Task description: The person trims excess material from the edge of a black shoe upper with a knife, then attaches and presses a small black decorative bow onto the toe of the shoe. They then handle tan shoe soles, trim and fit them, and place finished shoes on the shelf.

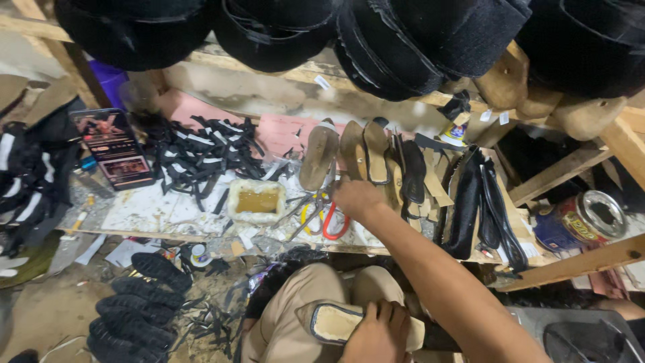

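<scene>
My right hand (359,198) reaches out over the workbench (154,208), its fingers curled down beside scissors with yellow and red handles (326,220) and at the foot of a row of tan sandal soles (366,151). Whether it grips anything is hidden. My left hand (379,333) is down on my lap, holding a tan insole with a dark rim (332,321) against my knee.
A tub of yellow glue (256,199) stands left of the scissors, behind it a pile of black-and-white straps (201,151) and a phone (114,148). Black soles (480,202) lean at the right beside a tin can (581,218). Black treaded soles (131,302) lie on the floor.
</scene>
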The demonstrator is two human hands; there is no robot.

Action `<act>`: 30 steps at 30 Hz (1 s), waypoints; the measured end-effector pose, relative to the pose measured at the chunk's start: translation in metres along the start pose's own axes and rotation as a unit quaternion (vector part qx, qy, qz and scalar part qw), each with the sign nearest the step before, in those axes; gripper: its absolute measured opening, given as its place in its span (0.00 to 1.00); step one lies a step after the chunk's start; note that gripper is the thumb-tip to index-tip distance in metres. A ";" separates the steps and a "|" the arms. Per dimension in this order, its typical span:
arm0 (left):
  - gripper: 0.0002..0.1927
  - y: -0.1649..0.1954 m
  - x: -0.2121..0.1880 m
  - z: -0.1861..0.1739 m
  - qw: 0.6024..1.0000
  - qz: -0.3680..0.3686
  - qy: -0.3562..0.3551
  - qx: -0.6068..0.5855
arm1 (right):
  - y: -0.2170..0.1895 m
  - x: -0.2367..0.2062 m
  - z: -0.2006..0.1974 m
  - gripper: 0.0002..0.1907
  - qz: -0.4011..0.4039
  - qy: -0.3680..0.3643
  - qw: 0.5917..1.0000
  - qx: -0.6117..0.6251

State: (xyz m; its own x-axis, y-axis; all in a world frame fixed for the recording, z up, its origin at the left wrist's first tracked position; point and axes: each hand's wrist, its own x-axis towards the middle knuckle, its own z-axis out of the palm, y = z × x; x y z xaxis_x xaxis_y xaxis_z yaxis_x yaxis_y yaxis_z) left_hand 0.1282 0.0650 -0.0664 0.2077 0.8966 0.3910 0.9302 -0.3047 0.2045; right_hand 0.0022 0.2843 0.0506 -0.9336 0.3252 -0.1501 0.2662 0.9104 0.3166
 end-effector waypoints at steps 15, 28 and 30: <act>0.38 -0.004 0.023 -0.112 0.999 -0.031 0.013 -0.019 | -0.029 -0.245 0.013 0.12 0.316 0.302 0.561 0.703; 0.37 0.001 0.015 -0.135 0.998 0.011 -0.046 0.036 | -0.114 -0.342 0.053 0.15 0.373 0.270 0.417 0.783; 0.37 0.002 0.014 -0.137 0.998 0.003 -0.049 0.032 | -0.116 -0.337 0.048 0.15 0.356 0.282 0.463 0.761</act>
State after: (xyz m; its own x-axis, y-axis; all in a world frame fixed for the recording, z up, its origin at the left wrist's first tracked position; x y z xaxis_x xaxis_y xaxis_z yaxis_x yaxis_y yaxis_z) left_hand 0.0917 0.0324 0.0623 0.2386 0.9229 0.3021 0.9459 -0.2914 0.1430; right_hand 0.2977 0.0812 0.0194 -0.2786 0.9540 -0.1110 0.0150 -0.1112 -0.9937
